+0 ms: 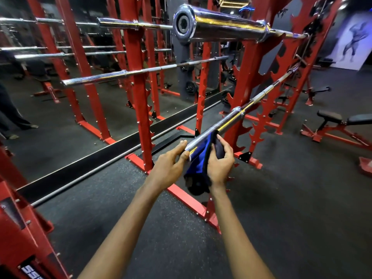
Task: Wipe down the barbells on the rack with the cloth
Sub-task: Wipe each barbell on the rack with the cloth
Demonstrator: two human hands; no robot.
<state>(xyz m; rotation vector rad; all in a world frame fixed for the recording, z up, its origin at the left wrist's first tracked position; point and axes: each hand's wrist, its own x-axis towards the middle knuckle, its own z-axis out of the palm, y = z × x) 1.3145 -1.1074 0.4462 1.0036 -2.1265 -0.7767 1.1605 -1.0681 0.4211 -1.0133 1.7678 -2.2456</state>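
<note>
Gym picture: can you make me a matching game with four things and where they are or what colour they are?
Things:
1. cloth
2. rack
3. bench
4. top barbell

Descriptions:
A. red
B. far right, on the floor
C. blue, draped over the low barbell's end
D. shiny, highest up

Pairs: 1-C, 2-A, 3-B, 4-D
</note>
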